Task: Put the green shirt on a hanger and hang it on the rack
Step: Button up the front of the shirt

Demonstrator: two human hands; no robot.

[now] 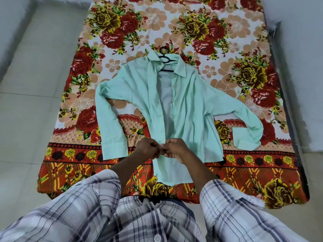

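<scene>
A pale green long-sleeved shirt (185,105) lies spread face up on the floral bed sheet (236,55), its front open from the collar down and both sleeves out to the sides. A black hanger (165,58) sits inside the collar, its hook sticking out above. My left hand (147,148) and my right hand (174,148) meet at the shirt's front edges low down, each pinching the fabric where the two plackets come together. The rack is out of sight.
The mattress lies on a pale tiled floor (29,105), with floor to its left and a wall at the right (304,70). My checked sleeves (232,210) fill the bottom of the view.
</scene>
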